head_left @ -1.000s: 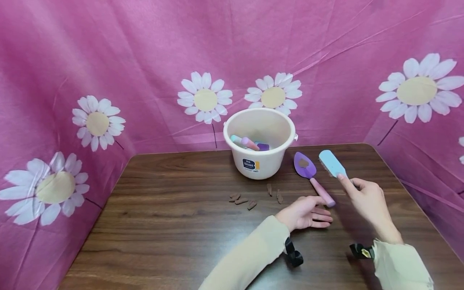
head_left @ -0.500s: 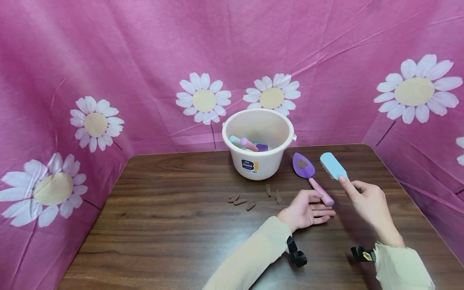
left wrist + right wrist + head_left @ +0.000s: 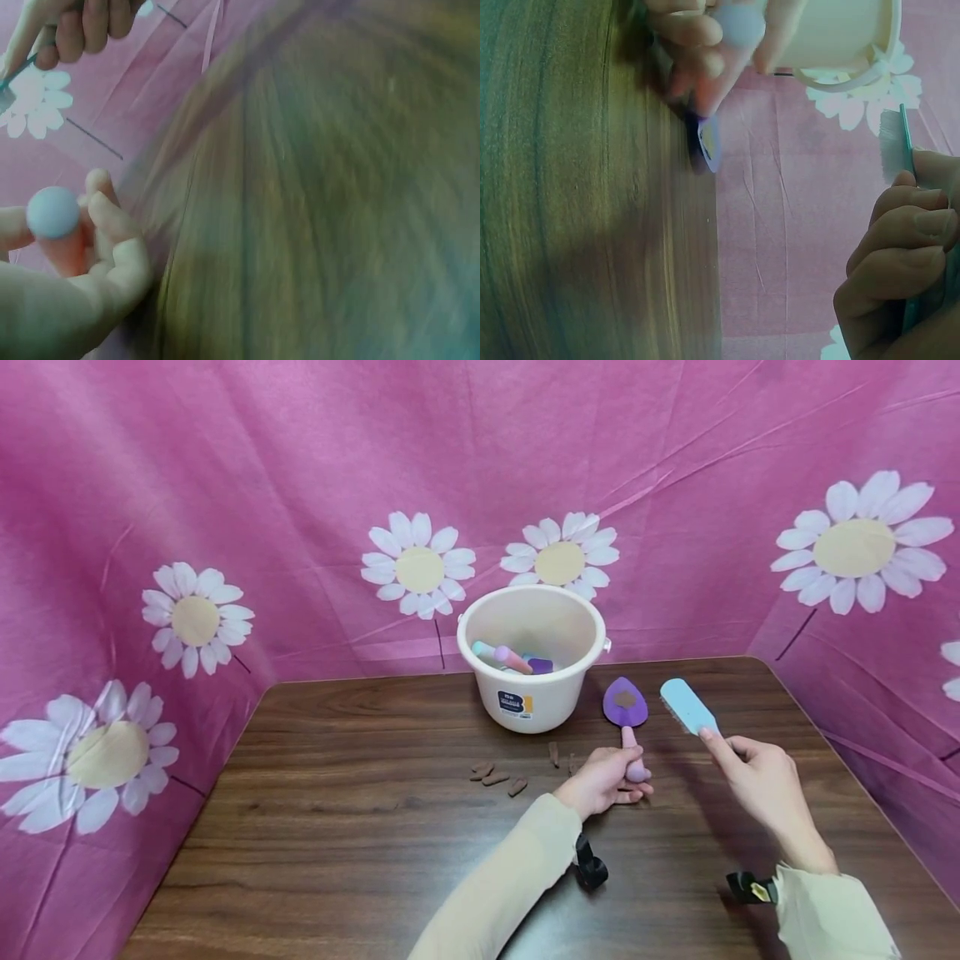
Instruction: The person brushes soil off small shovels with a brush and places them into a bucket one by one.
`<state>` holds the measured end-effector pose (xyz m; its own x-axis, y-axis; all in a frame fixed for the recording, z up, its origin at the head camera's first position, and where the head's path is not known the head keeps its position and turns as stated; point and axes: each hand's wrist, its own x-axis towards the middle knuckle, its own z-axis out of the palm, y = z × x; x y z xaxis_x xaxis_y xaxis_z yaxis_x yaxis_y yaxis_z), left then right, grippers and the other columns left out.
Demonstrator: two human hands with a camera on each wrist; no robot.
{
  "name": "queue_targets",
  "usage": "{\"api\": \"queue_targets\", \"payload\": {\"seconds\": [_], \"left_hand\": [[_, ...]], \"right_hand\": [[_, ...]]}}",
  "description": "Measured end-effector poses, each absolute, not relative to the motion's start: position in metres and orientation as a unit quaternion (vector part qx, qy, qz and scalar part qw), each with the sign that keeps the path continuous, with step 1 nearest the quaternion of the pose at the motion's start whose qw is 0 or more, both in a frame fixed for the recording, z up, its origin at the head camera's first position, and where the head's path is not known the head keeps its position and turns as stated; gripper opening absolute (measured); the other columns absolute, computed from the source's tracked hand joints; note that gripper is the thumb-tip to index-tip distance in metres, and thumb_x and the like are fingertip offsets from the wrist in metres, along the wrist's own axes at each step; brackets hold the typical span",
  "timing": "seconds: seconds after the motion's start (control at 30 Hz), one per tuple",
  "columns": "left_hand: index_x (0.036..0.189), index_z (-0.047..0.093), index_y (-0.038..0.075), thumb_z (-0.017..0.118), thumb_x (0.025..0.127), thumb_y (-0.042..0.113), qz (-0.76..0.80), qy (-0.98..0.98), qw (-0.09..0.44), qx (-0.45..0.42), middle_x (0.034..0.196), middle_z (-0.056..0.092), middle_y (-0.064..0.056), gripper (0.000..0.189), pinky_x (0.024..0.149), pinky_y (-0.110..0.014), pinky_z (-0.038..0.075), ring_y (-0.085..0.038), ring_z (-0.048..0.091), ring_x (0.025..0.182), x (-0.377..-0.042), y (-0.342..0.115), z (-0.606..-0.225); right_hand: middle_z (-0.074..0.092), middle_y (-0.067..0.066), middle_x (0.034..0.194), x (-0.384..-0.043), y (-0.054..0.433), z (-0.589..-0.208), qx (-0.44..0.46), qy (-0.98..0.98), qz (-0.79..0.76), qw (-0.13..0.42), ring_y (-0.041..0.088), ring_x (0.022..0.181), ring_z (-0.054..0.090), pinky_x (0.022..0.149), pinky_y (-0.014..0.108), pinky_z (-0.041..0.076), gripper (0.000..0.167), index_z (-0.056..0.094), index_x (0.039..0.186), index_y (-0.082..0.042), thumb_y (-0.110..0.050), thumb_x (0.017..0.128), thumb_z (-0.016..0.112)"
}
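My left hand (image 3: 606,779) grips the pink handle of a small trowel (image 3: 627,700), its thumb over the handle and fingers beneath. On the trowel's purple blade lies a brown piece (image 3: 624,697), likely bark or clay. In the left wrist view the rounded handle end (image 3: 54,213) sits between thumb and curled fingers. My right hand (image 3: 765,785) holds a light blue brush (image 3: 686,705) by its handle, bristles facing left and down. Several brown pieces (image 3: 495,779) lie on the table in front of a cream bucket (image 3: 528,703).
The bucket stands at the back of the wooden table (image 3: 337,827), with several pastel-handled tools (image 3: 513,659) inside. A pink cloth with daisies (image 3: 315,485) hangs behind and along the sides.
My left hand has closed on the trowel handle and moved slightly left. The trowel has turned to point more straight away from me. The right hand and brush have hardly moved.
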<state>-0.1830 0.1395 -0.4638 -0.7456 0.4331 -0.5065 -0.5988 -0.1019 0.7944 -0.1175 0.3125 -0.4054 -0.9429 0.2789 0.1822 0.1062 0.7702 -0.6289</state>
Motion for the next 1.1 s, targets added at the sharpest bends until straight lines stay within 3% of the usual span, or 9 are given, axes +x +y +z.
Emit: {"api": "queue_targets", "payload": {"seconds": [0.17,0.47,0.8,0.93,1.1], "left_hand": [[0.107,0.062,0.0,0.054,0.098,0.021,0.726,0.587,0.355,-0.05,0.076,0.065,-0.004,0.024,0.05,-0.016,0.048,-0.011,0.06,0.057,-0.187,0.13,-0.461],[0.106,0.062,0.001,0.059,0.095,0.018,0.706,0.598,0.378,-0.029,0.099,0.073,-0.019,0.02,0.05,-0.013,0.049,-0.011,0.062,0.057,-0.183,0.117,-0.454],[0.086,0.061,0.01,0.065,0.091,0.014,0.668,0.612,0.423,0.013,0.095,0.073,-0.021,0.008,0.051,-0.017,0.048,-0.011,0.064,0.058,-0.166,0.098,-0.444],[0.088,0.06,0.009,0.067,0.089,0.01,0.645,0.621,0.442,0.043,0.098,0.071,-0.024,0.007,0.051,-0.017,0.047,-0.01,0.065,0.06,-0.158,0.084,-0.439],[0.092,0.059,0.006,0.068,0.086,0.003,0.627,0.613,0.473,0.082,0.089,0.073,-0.022,0.011,0.05,-0.017,0.048,-0.012,0.066,0.06,-0.145,0.064,-0.436]], "right_hand": [[0.036,-0.005,0.052,-0.118,0.311,-0.407,-0.1,-0.931,0.324,0.134,0.009,0.051,0.033,0.045,0.031,0.025,0.05,0.058,0.067,-0.009,-0.049,0.096,0.049],[0.039,-0.005,0.051,-0.117,0.307,-0.407,-0.093,-0.93,0.327,0.143,0.009,0.051,0.035,0.045,0.031,0.026,0.049,0.06,0.067,-0.009,-0.047,0.096,0.05],[0.036,-0.007,0.052,-0.117,0.305,-0.407,-0.079,-0.931,0.33,0.136,0.008,0.051,0.033,0.044,0.031,0.026,0.047,0.059,0.069,-0.01,-0.046,0.096,0.051],[0.035,-0.007,0.053,-0.116,0.3,-0.406,-0.064,-0.931,0.333,0.136,0.007,0.05,0.032,0.043,0.03,0.026,0.044,0.058,0.069,-0.011,-0.045,0.096,0.052],[0.033,-0.008,0.052,-0.114,0.292,-0.405,-0.03,-0.932,0.326,0.156,0.006,0.048,0.029,0.042,0.029,0.025,0.039,0.057,0.068,-0.013,-0.04,0.096,0.055]]}}
